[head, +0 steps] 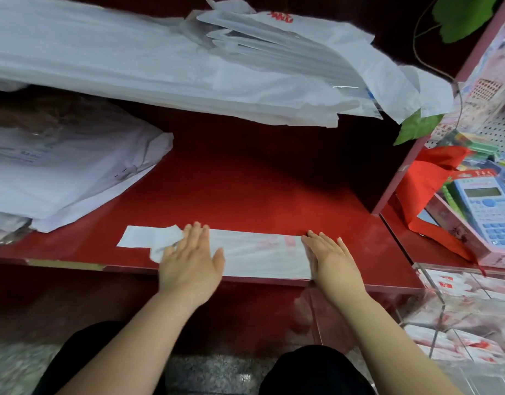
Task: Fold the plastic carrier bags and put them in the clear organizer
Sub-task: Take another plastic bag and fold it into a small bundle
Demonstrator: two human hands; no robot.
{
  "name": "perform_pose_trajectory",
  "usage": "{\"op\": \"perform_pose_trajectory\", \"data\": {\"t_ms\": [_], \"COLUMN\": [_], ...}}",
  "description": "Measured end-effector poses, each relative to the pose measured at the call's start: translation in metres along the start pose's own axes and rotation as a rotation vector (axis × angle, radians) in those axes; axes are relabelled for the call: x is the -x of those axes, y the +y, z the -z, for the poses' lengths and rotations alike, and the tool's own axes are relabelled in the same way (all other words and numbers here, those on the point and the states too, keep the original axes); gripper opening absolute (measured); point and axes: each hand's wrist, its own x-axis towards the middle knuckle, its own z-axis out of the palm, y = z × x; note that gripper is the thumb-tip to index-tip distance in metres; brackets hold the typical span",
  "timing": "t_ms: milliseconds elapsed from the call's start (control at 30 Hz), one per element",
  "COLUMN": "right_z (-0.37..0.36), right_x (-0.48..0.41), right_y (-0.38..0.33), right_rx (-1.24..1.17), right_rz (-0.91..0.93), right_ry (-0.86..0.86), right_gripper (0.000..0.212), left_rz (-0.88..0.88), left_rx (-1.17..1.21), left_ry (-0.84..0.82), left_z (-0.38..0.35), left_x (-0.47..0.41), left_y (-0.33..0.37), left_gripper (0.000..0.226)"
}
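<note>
A white plastic carrier bag [257, 253] with faint red print lies folded into a long narrow strip along the front edge of the red shelf [245, 181]. Its handles stick out at the left end. My left hand [191, 260] lies flat, fingers spread, on the strip's left part. At the strip's right end my right hand [331, 258] rests flat on its edge. The clear organizer [433, 317] stands at the lower right, below the shelf, with folded white-and-red bags in its compartments.
A big pile of unfolded white bags [160, 61] fills the back of the shelf. Another stack [60, 172] lies at the left. To the right a red cloth [428, 189], a blue calculator [487, 212] and stationery sit in a side display.
</note>
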Motion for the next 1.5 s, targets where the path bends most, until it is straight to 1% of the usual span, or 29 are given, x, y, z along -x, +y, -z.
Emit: {"op": "perform_pose_trajectory", "data": {"t_ms": [100,267,333,367,400,467,500,533,567,600,667,700,733,767,800,867,900,933,967,1000,1067,1100,1167,1200,1267,1300,1367,1400,1500], "right_z": [-0.001,-0.003,-0.004,-0.004,-0.004,-0.001,0.000,0.000,-0.001,-0.004,-0.010,-0.009,-0.006,-0.002,0.000,0.005,0.007,0.009,0.012,0.012,0.003,-0.004,-0.019,-0.025,-0.034,-0.035,-0.037,-0.038,-0.039], "right_x": [0.000,-0.001,-0.001,0.001,0.004,0.014,0.020,0.025,0.029,0.031,0.029,0.026,0.021,0.016,0.010,0.000,-0.005,-0.007,-0.007,-0.005,0.006,0.013,0.024,0.027,0.028,0.028,0.026,0.025,0.028], "right_y": [-0.002,-0.004,-0.005,-0.006,-0.008,-0.021,-0.030,-0.040,-0.048,-0.053,-0.052,-0.049,-0.047,-0.047,-0.045,-0.042,-0.041,-0.043,-0.048,-0.053,-0.064,-0.070,-0.079,-0.082,-0.080,-0.077,-0.067,-0.061,-0.043], "right_rx": [-0.003,0.036,0.046,0.073,0.095,0.061,0.055,0.077,0.113,0.141,0.177,0.197,0.211,0.224,0.232,0.176,0.172,0.165,0.153,0.159,0.171,0.173,0.159,0.122,0.020,-0.038,-0.149,-0.201,-0.363], "right_rz": [-0.014,-0.022,0.015,0.039,0.069,0.196,0.285,0.359,0.413,0.442,0.417,0.373,0.325,0.295,0.293,0.253,0.237,0.239,0.251,0.304,0.425,0.493,0.562,0.568,0.570,0.560,0.523,0.515,0.485], "right_ry": [-0.001,0.043,0.231,0.329,0.404,0.487,0.489,0.449,0.396,0.363,0.310,0.256,0.178,0.085,0.003,-0.162,-0.198,-0.209,-0.188,-0.106,0.089,0.163,0.251,0.296,0.409,0.446,0.478,0.478,0.420], "right_gripper": [0.040,0.035,0.023,0.018,0.016,0.013,0.018,0.026,0.031,0.034,0.042,0.050,0.063,0.078,0.094,0.125,0.132,0.134,0.131,0.122,0.092,0.084,0.084,0.074,0.036,0.023,0.020,0.019,0.017], "left_rz": [0.099,0.112,0.091,0.081,0.060,0.016,0.000,-0.047,-0.111,-0.156,-0.227,-0.264,-0.293,-0.328,-0.357,-0.421,-0.454,-0.488,-0.527,-0.566,-0.641,-0.674,-0.738,-0.765,-0.807,-0.832,-0.889,-0.903,-0.869], "left_rx": [-0.026,-0.029,-0.023,-0.030,-0.032,-0.028,-0.018,-0.019,-0.048,-0.055,-0.031,-0.011,0.013,0.035,0.059,0.102,0.113,0.113,0.103,0.095,0.082,0.076,0.070,0.069,0.073,0.085,0.143,0.180,0.183], "left_ry": [0.051,0.090,0.106,0.104,0.107,0.088,0.098,0.127,0.156,0.175,0.263,0.345,0.427,0.518,0.574,0.634,0.660,0.678,0.703,0.724,0.747,0.744,0.727,0.709,0.670,0.646,0.587,0.555,0.464], "left_z": [0.005,0.003,0.003,0.003,0.003,0.004,0.003,0.002,0.000,0.000,-0.001,-0.003,-0.002,-0.002,-0.001,0.002,0.001,0.001,0.000,-0.001,-0.004,-0.006,-0.008,-0.008,-0.010,-0.011,-0.016,-0.018,-0.020], "left_x": [0.006,0.006,0.007,0.008,0.010,0.016,0.018,0.020,0.022,0.025,0.029,0.031,0.032,0.032,0.031,0.029,0.028,0.027,0.026,0.027,0.030,0.032,0.036,0.038,0.043,0.047,0.053,0.055,0.049], "left_y": [-0.038,-0.051,-0.050,-0.051,-0.052,-0.058,-0.064,-0.070,-0.079,-0.087,-0.104,-0.110,-0.115,-0.119,-0.121,-0.122,-0.120,-0.117,-0.113,-0.108,-0.095,-0.089,-0.079,-0.075,-0.071,-0.069,-0.070,-0.072,-0.077], "left_gripper": [0.056,0.054,0.058,0.066,0.083,0.129,0.138,0.136,0.125,0.106,0.071,0.058,0.047,0.040,0.037,0.036,0.034,0.032,0.030,0.028,0.025,0.024,0.022,0.021,0.020,0.020,0.016,0.018,0.040]}}
